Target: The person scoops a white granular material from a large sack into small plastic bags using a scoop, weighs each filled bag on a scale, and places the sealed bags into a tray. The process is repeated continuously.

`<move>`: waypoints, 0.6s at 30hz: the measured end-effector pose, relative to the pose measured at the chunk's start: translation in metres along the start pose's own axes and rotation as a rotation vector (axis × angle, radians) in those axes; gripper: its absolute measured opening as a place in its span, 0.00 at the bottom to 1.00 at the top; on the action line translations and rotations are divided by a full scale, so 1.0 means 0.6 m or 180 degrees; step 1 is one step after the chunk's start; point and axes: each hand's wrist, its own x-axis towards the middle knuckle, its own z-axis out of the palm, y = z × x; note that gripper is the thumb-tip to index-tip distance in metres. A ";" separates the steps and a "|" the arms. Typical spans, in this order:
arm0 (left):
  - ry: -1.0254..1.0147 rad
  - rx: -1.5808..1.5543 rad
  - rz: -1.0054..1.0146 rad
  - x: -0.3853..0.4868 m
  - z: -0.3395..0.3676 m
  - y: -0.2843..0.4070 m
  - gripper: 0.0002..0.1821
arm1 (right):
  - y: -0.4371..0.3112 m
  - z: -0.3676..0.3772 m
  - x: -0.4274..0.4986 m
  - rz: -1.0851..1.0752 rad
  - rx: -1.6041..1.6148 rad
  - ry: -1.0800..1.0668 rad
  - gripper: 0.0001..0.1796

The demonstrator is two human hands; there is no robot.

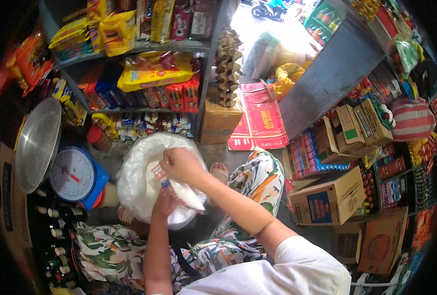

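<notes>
Between my knees stands a white plastic sack (130,184) with its mouth rolled open and white granular contents (152,184) inside. Above it, my left hand (166,202) holds a small clear plastic bag (188,196) with printed marks, partly filled with something white, its filled end tilted to the right. My right hand (179,162) has its fingers closed at the bag's upper, printed end, over the sack's opening. Which part of the bag the right fingers pinch is hidden.
A blue dial scale (72,174) with a round metal pan (38,145) stands at the left, near several bottles (59,250). Shelves (133,46) of packaged snacks rise ahead. A flattened red carton (260,116) lies beyond my foot. Cardboard boxes (314,206) are stacked at the right.
</notes>
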 end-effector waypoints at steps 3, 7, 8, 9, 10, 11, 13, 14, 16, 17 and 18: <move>0.0470 -0.0676 -0.0521 0.003 -0.054 -0.057 0.23 | 0.052 0.055 0.008 0.0409 -0.0426 -0.0432 0.13; -0.1047 0.1085 -0.0343 -0.034 -0.041 -0.030 0.25 | 0.086 0.029 -0.031 0.0070 0.0142 -0.1009 0.13; -0.0973 0.1457 -0.0453 -0.048 -0.025 -0.013 0.27 | 0.090 0.007 -0.050 0.0042 0.0307 -0.1109 0.13; -0.0738 0.1862 -0.0684 -0.054 -0.007 0.006 0.28 | 0.090 -0.012 -0.064 -0.0112 0.0570 -0.1085 0.12; -0.0571 0.2309 -0.0899 -0.059 0.011 0.029 0.30 | 0.086 -0.026 -0.075 -0.0155 0.0342 -0.1145 0.12; -0.0491 0.2679 -0.0978 -0.061 0.031 0.048 0.31 | 0.082 -0.038 -0.087 -0.0315 0.0198 -0.1085 0.11; -0.0187 0.3247 -0.0425 -0.062 0.070 0.077 0.32 | 0.066 -0.050 -0.093 -0.0635 0.0056 -0.0916 0.10; -0.0054 0.3524 -0.0099 -0.061 0.087 0.093 0.33 | 0.055 -0.049 -0.088 -0.0813 0.0053 -0.0807 0.10; -0.0227 0.3767 0.0552 -0.068 0.118 0.131 0.31 | 0.024 -0.045 -0.070 -0.0905 0.0015 -0.0825 0.10; -0.0301 0.3822 0.0873 -0.074 0.132 0.149 0.30 | 0.005 -0.043 -0.058 -0.1184 0.0226 -0.0662 0.10; -0.0119 0.3896 0.0740 -0.078 0.145 0.169 0.24 | -0.016 -0.042 -0.047 -0.1320 0.0318 -0.0652 0.10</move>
